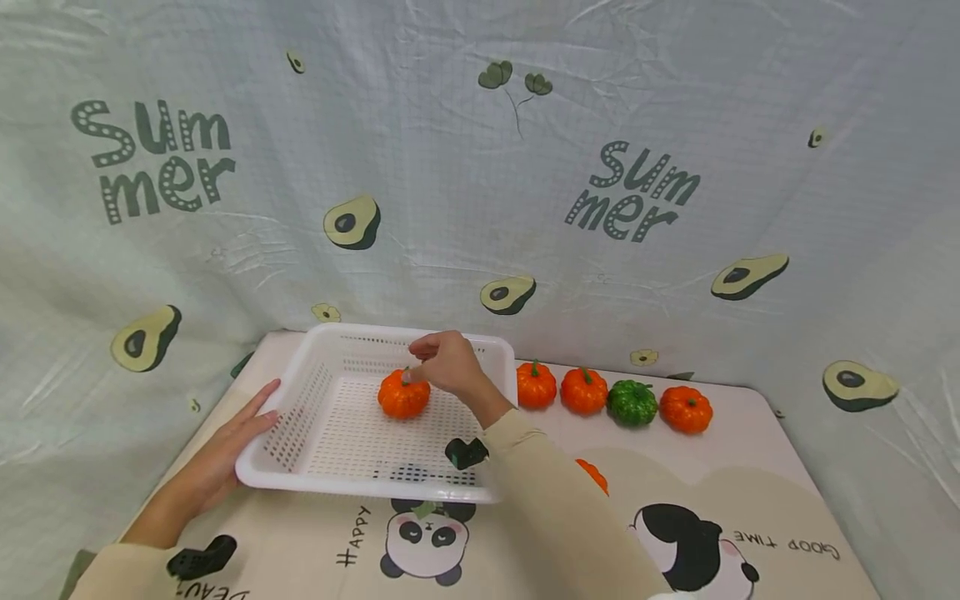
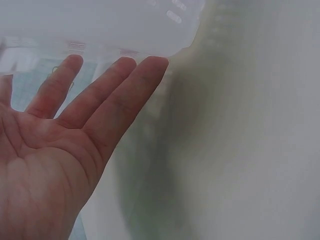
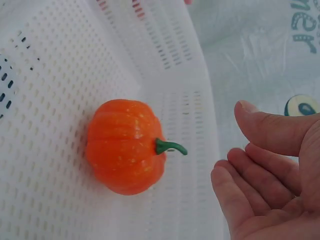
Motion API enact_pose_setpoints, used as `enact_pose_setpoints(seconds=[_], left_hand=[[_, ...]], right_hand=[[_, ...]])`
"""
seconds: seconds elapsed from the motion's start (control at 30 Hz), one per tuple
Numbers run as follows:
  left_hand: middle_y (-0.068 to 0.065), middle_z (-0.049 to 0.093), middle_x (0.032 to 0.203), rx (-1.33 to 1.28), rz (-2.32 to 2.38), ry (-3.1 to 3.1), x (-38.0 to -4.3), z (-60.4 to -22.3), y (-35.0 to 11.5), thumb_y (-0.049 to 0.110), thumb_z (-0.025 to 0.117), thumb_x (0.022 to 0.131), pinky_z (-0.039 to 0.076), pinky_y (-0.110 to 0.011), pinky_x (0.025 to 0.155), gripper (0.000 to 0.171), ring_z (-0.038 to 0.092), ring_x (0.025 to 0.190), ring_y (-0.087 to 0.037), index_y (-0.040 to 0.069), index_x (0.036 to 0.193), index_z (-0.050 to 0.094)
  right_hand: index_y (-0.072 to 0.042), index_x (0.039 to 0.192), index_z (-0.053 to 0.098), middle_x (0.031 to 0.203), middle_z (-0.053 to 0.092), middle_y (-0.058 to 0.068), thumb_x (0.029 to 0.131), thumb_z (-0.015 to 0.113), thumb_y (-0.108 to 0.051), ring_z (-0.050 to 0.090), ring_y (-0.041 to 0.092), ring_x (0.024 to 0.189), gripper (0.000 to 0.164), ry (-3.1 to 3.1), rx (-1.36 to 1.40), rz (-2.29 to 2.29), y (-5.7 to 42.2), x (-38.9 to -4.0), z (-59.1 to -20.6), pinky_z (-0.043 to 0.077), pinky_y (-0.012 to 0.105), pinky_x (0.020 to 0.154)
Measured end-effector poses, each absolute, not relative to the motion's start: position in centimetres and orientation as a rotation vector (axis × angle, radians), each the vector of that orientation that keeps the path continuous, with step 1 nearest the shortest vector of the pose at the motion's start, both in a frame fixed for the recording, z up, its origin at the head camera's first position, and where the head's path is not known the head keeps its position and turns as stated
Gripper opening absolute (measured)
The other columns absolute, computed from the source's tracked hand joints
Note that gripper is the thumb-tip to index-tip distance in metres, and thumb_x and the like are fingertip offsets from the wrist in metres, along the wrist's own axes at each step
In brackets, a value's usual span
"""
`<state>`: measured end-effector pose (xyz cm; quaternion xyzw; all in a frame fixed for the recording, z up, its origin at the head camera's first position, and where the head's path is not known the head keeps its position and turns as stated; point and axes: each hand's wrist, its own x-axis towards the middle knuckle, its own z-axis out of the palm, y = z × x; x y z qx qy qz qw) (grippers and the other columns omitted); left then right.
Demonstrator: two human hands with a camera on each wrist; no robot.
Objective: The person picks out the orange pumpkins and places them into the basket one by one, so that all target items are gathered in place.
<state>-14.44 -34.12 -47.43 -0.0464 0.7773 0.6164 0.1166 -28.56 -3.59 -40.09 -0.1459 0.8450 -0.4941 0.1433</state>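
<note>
An orange toy pumpkin with a green stem sits in a white perforated plastic basket. Over the basket, just beside and above this pumpkin, is my right hand. The right wrist view shows that hand with loosely bent fingers and thumb apart, nothing between them, and the pumpkin a short way off. At the basket's left side my left hand has its fingers extended along the outer wall. In the left wrist view, its fingertips meet the basket's edge.
Right of the basket stand two orange pumpkins, a green one and another orange one in a row. Part of an orange thing shows past my right sleeve. A printed curtain hangs behind the table.
</note>
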Motion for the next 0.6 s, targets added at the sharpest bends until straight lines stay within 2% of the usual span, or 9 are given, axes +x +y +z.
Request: enact_pose_setpoints(seconds=[0.2,0.6], left_hand=[[-0.023,-0.002,0.175,-0.147,1.795,2.274,-14.5,-47.4,-34.1,0.050,0.040,0.110,0.055,-0.061,0.103,0.072,0.023,0.150,-0.060,0.047,0.165,-0.007],[-0.024,-0.002,0.175,-0.143,1.787,2.268,-14.4,-47.4,-34.2,0.049,0.038,0.111,0.056,-0.059,0.100,0.072,0.024,0.149,-0.060,0.045,0.165,-0.009]], right_hand=[[-0.007,0.117,0.079,0.118,0.079,0.008,0.085,0.085,-0.009,0.071,0.023,0.114,0.033,2.351,-0.476,-1.507,-2.2,-27.7,-38.8,0.060,0.036,0.098],[-0.006,0.119,0.078,0.122,0.078,0.011,0.087,0.082,-0.006,0.075,0.024,0.113,0.032,2.226,-0.495,-1.583,1.2,-26.4,-37.0,0.061,0.035,0.098]])
